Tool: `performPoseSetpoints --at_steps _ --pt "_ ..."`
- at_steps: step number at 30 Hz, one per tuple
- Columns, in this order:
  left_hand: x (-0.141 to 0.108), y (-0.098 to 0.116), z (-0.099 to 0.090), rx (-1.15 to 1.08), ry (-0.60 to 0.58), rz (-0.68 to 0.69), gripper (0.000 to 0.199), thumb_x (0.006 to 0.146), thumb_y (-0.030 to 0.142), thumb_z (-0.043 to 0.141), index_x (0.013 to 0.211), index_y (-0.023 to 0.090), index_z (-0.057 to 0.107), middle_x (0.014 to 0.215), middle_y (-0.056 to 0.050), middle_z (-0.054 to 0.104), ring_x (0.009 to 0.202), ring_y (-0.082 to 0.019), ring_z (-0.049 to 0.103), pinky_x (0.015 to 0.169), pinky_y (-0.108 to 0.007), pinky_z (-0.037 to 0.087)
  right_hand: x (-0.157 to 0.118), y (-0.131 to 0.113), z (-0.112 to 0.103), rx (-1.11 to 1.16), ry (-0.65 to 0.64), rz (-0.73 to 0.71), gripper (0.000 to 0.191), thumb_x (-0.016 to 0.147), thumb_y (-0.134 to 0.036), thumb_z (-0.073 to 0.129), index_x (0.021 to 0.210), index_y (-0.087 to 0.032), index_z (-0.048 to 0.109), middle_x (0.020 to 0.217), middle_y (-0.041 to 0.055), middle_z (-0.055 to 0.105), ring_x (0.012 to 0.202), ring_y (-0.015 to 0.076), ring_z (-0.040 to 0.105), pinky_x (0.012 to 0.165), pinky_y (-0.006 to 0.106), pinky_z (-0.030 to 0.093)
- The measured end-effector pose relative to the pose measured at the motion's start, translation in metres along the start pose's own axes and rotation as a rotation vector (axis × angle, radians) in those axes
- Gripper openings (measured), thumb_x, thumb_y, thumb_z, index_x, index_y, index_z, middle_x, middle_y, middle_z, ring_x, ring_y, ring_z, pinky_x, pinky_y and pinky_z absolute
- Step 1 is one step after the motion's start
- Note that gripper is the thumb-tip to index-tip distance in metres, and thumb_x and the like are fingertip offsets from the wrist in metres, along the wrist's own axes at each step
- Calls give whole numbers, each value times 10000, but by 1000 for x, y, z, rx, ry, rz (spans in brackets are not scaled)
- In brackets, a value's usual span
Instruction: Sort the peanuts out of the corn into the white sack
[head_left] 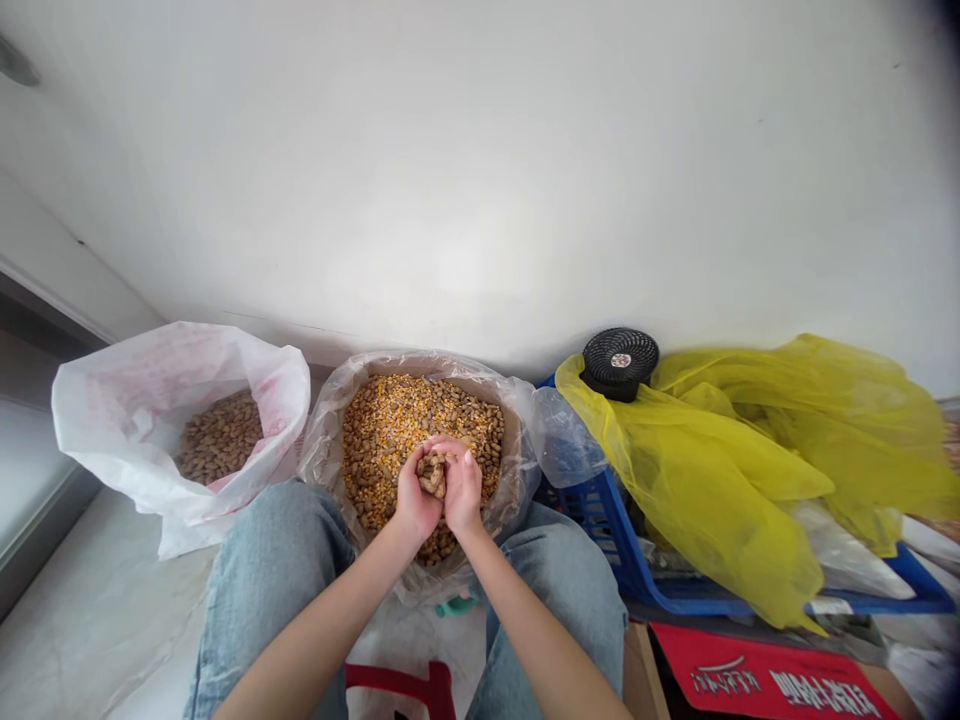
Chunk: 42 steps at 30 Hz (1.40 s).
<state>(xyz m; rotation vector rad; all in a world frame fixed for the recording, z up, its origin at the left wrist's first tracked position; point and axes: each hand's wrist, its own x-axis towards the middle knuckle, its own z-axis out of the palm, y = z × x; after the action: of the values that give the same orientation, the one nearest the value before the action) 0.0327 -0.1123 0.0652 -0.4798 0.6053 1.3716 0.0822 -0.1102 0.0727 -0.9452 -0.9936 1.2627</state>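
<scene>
My left hand [416, 500] and my right hand [463, 490] are cupped together, their fingers curled round a small heap of peanuts in their shells [432, 474]. Both are held over a clear plastic bag [326, 430] between my knees. Inside it lie yellow corn kernels [379, 415] mixed with more unshelled peanuts [491, 430], which are thicker toward the right side. Some of the bag's contents are hidden behind my hands and wrists.
A white woven sack [112, 410] with unshelled peanuts [220, 437] stands at the left. On the right, a blue plastic crate [600, 510] carries yellow mesh [720, 480] and a small black fan [621, 362]. A red printed box [757, 670] lies below, and a white wall [450, 180] rises behind.
</scene>
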Motion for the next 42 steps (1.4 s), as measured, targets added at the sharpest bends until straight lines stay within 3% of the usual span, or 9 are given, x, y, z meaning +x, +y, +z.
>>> performPoseSetpoints --at_steps 8,17,22,26,31,39,42 --pt "0 8 1 -46 -118 -17 205 783 206 390 689 159 566 662 0 597 605 -68 558 605 -167 454 0 -10 -8 -283 -242 -146 367 819 -381 291 813 -257 637 823 44 618 969 209 499 880 408 333" --pt "3 15 0 32 -191 1 196 757 227 444 660 154 598 643 -20 612 634 -85 575 639 -183 449 7 -17 -14 -919 -615 -589 275 800 -243 365 959 -249 590 1019 25 595 1129 180 395 995 445 207" --pt "3 18 -1 -13 -225 -77 181 752 238 458 679 158 603 674 -22 622 638 -81 572 658 -183 448 7 -18 -16 -1003 -585 -656 270 784 -214 397 988 -252 570 1031 11 593 1135 170 386 994 433 216" --pt "-2 19 5 -31 -135 -5 155 746 225 460 712 163 598 668 0 616 624 -72 570 653 -174 450 8 -18 -17 -1021 -575 -661 226 766 -242 442 916 -280 607 1131 -9 540 1170 190 344 994 445 206" --pt "-6 21 9 -10 -79 -24 175 757 233 429 730 152 582 707 -15 615 665 -89 579 653 -194 465 10 -18 -20 -873 -595 -581 237 770 -256 448 940 -291 609 1263 -6 423 1195 206 314 993 447 212" --pt "-2 47 8 -79 -149 52 154 766 188 410 742 185 562 761 -17 607 784 -133 583 754 -323 466 29 -20 -34 -222 -150 -75 270 801 -327 381 975 -232 564 1134 56 536 1076 195 461 919 407 342" --pt "-8 76 12 -130 -142 155 190 778 171 372 748 189 558 767 -19 601 797 -129 578 746 -314 466 31 -15 -38 -68 -116 108 274 786 -353 403 983 -218 537 1074 70 571 991 203 523 859 395 388"
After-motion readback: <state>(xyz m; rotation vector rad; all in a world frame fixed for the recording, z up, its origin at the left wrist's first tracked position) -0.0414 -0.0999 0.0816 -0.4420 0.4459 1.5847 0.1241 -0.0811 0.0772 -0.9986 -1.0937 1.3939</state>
